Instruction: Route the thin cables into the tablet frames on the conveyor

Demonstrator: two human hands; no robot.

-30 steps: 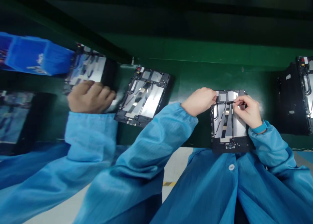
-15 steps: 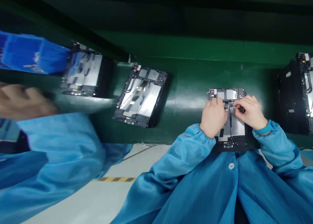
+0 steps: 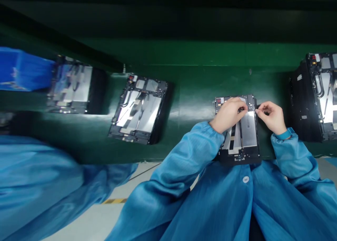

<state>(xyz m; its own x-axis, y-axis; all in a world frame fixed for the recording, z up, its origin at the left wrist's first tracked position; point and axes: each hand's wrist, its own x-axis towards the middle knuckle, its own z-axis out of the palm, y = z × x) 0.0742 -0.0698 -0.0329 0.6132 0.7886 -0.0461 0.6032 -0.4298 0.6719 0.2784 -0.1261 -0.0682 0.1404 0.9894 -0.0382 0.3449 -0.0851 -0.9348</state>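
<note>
"Where's the work?"

"A tablet frame (image 3: 249, 128) lies flat under the hands, its near edge at the green bench's (image 3: 200, 79) front edge."

"Left hand (image 3: 228, 114)?"

"Curled over the frame's top part, fingers down on it. Whether it's gripping, I can't tell."

"Right hand (image 3: 272, 117)?"

"Fingertips (image 3: 259, 109) pinched almost together at the frame's right edge. If they hold something, it's too small to see."

"Room to move?"

"Right of that hand, a narrow strip of bench, then another frame (image 3: 314, 93) on a black pad (image 3: 298, 104). Left of the left hand, open bench up to a third frame (image 3: 137, 111)."
</note>
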